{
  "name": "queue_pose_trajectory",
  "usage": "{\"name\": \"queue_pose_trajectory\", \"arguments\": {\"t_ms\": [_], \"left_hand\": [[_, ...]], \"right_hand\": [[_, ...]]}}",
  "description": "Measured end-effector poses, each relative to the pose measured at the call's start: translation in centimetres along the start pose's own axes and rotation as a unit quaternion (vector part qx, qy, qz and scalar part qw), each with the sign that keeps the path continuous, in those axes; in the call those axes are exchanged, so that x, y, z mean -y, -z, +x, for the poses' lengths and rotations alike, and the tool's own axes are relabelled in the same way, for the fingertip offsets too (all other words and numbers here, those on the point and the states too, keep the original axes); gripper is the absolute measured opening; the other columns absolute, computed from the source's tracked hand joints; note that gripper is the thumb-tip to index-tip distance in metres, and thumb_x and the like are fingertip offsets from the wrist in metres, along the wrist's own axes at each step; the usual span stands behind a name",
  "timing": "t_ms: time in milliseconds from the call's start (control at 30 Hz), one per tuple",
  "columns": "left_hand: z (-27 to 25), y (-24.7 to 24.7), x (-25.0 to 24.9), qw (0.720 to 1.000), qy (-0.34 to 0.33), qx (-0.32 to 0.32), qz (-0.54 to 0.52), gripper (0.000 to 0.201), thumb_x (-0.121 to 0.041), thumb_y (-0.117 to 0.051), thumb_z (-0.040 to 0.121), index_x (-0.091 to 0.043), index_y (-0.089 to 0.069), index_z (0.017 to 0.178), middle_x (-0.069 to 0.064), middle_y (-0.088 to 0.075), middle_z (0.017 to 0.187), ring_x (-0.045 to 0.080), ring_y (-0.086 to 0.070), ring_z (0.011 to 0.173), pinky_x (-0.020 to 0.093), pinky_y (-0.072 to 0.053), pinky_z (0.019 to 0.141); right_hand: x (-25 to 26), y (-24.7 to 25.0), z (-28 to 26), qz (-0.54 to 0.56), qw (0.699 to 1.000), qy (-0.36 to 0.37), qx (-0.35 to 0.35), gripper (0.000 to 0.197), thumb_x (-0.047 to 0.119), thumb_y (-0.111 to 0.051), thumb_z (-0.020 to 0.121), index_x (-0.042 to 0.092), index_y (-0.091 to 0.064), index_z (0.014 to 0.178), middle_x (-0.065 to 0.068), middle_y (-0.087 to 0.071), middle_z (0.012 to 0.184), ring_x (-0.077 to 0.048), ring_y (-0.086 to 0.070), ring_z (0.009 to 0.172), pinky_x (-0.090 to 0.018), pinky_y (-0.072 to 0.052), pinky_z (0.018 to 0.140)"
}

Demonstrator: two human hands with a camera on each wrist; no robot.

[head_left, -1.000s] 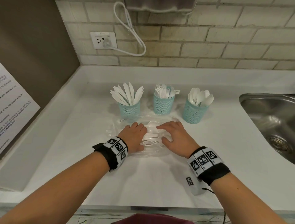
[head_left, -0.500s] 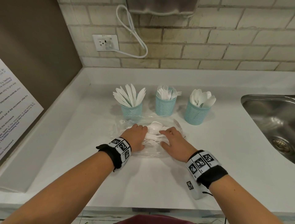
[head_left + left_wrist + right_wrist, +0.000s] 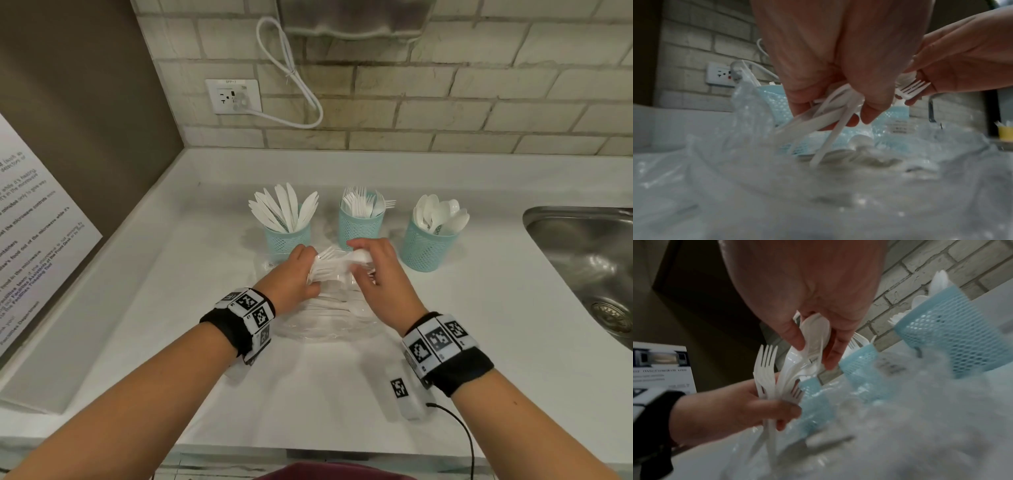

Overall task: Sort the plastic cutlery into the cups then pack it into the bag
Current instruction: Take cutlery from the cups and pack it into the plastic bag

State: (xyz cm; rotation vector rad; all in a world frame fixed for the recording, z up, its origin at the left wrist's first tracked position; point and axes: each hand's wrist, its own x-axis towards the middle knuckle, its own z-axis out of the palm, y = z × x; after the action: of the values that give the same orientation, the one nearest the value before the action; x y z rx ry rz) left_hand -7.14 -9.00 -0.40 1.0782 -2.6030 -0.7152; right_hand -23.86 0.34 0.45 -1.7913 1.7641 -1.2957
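Observation:
Three teal mesh cups stand in a row on the white counter: one with knives (image 3: 287, 226), one with forks (image 3: 360, 223), one with spoons (image 3: 430, 245). In front of them lies a clear plastic bag (image 3: 325, 318) with more white cutlery inside. My left hand (image 3: 296, 274) grips a bundle of white forks and other cutlery (image 3: 330, 265) by the handles (image 3: 828, 113), lifted above the bag. My right hand (image 3: 373, 270) pinches the spoon bowls (image 3: 813, 335) at the bundle's other end.
A steel sink (image 3: 589, 260) is sunk into the counter at the right. A brick wall with a socket (image 3: 233, 96) and white cable runs behind the cups. A printed notice (image 3: 30, 246) leans at the left. A small white tagged device (image 3: 402, 392) with a black cable lies near the front edge.
Both hands were pressing on cutlery lying on the bag; now they have gathered a bundle and raised it off the bag, toward the cups.

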Motion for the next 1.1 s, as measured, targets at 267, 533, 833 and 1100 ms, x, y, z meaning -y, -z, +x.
{"name": "queue_pose_trajectory", "arguments": {"t_ms": [267,533,833,1100], "left_hand": [[-0.2,0.2,-0.2,0.955,0.008,-0.136,-0.263,0.038,-0.011,-0.069,0.085,-0.014,-0.051,0.118,-0.004,-0.063,0.103,0.007,-0.059,0.091,0.008,-0.042,0.082],[-0.5,-0.4,1.3,0.935,0.08,-0.176,-0.297,0.028,-0.008,-0.065,0.086,-0.02,-0.053,0.109,-0.009,-0.061,0.089,0.004,-0.058,0.082,0.017,-0.044,0.07],[-1.2,-0.6,3.7,0.938,0.12,-0.115,-0.303,0.027,-0.017,-0.069,0.085,-0.015,-0.059,0.11,-0.003,-0.069,0.089,0.006,-0.064,0.082,0.024,-0.047,0.081],[-1.1,0.1,3.1,0.932,0.123,-0.1,-0.326,0.02,-0.021,-0.069,0.086,-0.021,-0.063,0.105,-0.008,-0.068,0.091,0.006,-0.063,0.088,0.02,-0.046,0.081]], "right_hand": [[5.5,-0.4,4.7,0.038,0.998,0.021,-0.05,0.027,0.024,-0.05,0.095,0.015,-0.057,0.119,0.001,-0.044,0.115,-0.005,-0.048,0.108,-0.016,-0.037,0.096],[8.0,-4.8,6.5,0.019,0.987,0.006,0.162,0.032,0.023,-0.035,0.101,0.011,-0.057,0.122,-0.004,-0.059,0.124,-0.016,-0.054,0.115,-0.037,-0.041,0.104],[5.7,-4.2,6.5,0.177,0.962,-0.115,0.174,0.039,0.018,-0.026,0.102,0.015,-0.054,0.13,-0.009,-0.043,0.139,-0.019,-0.042,0.13,-0.03,-0.035,0.11],[5.3,-4.4,5.9,0.29,0.93,-0.174,0.14,0.039,0.016,-0.037,0.088,0.022,-0.055,0.123,0.005,-0.055,0.126,-0.016,-0.052,0.121,-0.03,-0.043,0.101]]}}
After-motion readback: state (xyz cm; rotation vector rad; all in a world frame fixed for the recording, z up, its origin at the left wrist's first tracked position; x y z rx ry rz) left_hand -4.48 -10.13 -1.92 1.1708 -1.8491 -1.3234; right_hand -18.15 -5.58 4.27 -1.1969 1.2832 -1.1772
